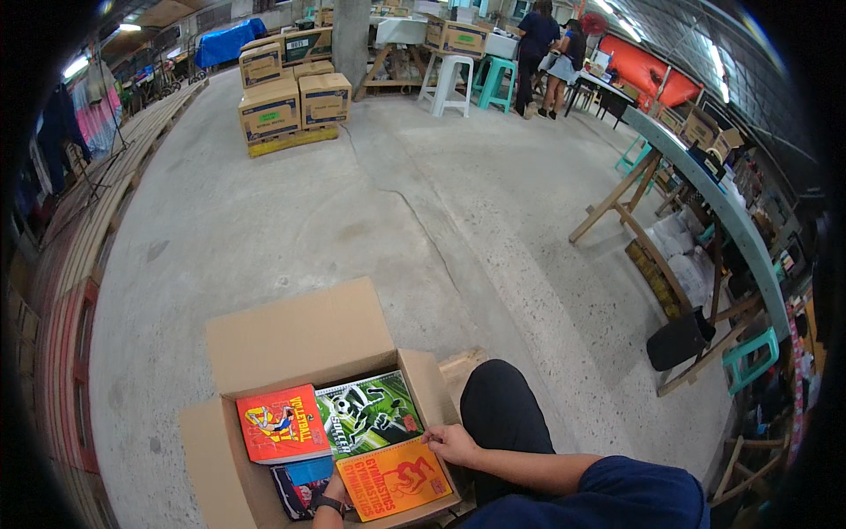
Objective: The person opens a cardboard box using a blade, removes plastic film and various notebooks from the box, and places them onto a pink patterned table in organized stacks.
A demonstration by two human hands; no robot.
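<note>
Orange, thin, floppy paperback notebook (pixel 394 477) looks light; both hands, left hand (pixel 334 490) and right hand (pixel 451 443), pinch its opposite edges inside the cardboard box (pixel 300 339).

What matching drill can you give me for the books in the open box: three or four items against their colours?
Items:
1. Book at the box's far left
2. Book at the far middle
3. Book under the right hand
4. Book by the left hand

Colours:
A. Green
B. Dark blue
C. Red
D. Orange

Pairs: 1-C, 2-A, 3-D, 4-B. The right hand rests on the orange book's upper edge; the left hand shows only partly at its lower left corner.
</note>
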